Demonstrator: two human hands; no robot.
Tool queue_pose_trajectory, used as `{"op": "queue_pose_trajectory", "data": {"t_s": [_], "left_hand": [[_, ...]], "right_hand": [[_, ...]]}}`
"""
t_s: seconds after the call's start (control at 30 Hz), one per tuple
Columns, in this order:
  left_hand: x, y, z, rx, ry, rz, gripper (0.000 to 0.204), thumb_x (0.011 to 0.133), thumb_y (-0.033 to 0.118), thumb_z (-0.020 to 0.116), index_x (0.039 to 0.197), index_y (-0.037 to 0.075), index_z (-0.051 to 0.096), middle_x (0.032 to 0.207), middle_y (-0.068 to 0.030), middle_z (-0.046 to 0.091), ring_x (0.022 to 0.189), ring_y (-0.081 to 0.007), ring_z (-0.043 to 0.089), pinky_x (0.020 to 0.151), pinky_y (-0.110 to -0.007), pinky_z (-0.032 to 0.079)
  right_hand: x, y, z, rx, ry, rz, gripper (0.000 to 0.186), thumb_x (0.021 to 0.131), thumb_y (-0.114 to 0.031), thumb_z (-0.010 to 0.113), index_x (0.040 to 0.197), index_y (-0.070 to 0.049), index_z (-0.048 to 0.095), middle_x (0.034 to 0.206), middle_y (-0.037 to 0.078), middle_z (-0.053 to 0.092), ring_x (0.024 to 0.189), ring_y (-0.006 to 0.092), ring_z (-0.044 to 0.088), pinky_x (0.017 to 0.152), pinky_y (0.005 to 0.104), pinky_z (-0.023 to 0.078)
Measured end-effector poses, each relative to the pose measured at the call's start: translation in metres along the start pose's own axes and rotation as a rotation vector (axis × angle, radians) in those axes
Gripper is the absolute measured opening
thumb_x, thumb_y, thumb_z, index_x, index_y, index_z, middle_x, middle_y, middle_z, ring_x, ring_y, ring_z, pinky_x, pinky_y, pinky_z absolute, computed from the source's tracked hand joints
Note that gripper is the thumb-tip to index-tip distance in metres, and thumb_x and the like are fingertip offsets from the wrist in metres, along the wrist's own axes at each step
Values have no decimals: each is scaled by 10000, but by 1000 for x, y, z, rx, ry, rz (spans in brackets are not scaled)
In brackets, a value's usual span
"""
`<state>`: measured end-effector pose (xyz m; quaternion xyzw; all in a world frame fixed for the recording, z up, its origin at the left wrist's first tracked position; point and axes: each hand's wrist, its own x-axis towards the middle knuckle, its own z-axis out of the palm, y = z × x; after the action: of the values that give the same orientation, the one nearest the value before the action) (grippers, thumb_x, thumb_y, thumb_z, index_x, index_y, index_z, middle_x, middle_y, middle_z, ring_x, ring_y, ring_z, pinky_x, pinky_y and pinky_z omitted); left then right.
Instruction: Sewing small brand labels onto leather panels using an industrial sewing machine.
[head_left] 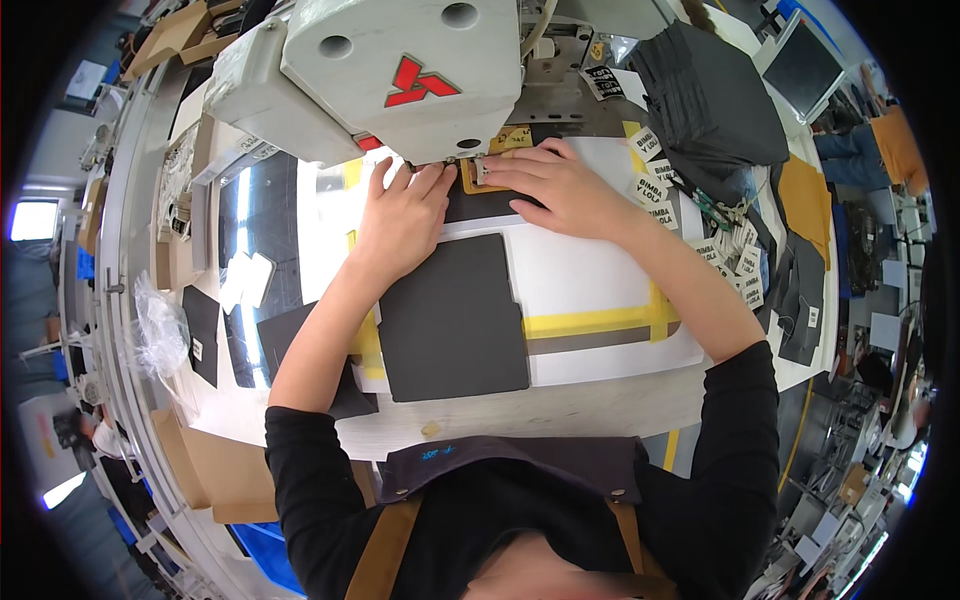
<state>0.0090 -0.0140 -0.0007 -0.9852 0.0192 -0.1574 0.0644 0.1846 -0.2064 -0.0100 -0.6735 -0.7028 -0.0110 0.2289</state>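
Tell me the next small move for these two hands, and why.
Perhaps ease the left hand and right hand back slightly: their fingers appear very close to the front edge of the white machine, while a dark strip shows between them.

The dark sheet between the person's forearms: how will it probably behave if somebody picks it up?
The dark sheet is probably light for its size, since it looks thin. It may flex slightly but keep its shape, as it lies without visible wrinkles. It seems unlikely to roll or tip, being flat.
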Motion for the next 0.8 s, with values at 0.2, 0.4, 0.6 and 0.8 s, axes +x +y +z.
{"op": "queue_pose_trajectory", "data": {"t_s": [0.2, 0.4, 0.6, 0.8], "left_hand": [[5, -8, 0, -70, 0, -31, 367, 864, 140, 601, 1227, 95, 635, 1167, -52, 628, 1151, -240, 537, 1086, -512, 300], [10, -18, 7, -161, -109, -126, 421, 872, 76, 562, 1291, 93, 598, 1132, -64, 644, 1213, -270, 472, 1101, -514, 180], [10, -22, 7, -169, -207, -165, 472, 843, 100, 561, 1314, 121, 581, 1132, -125, 616, 1223, -317, 473, 1058, -575, 285], [11, -21, 4, -175, -122, -109, 489, 834, 78, 551, 1321, 122, 580, 1159, -109, 613, 1202, -299, 478, 1041, -569, 303]], "right_hand": [[3, 10, -3, 0, -25, -16, 400, 935, -213, 579, 1329, -144, 555, 1385, 27, 557, 1271, 190, 501, 1084, 395, 287], [10, 21, 0, -67, -25, -4, 390, 937, -232, 569, 1315, -141, 552, 1430, -3, 518, 1286, 187, 481, 1082, 425, 298], [11, 20, -2, -83, -51, 3, 391, 944, -240, 560, 1323, -144, 548, 1433, 1, 517, 1302, 177, 473, 1095, 430, 280], [7, 18, 0, -118, -33, -4, 376, 951, -248, 556, 1308, -131, 562, 1419, 12, 530, 1294, 180, 482, 1092, 421, 280]]}}
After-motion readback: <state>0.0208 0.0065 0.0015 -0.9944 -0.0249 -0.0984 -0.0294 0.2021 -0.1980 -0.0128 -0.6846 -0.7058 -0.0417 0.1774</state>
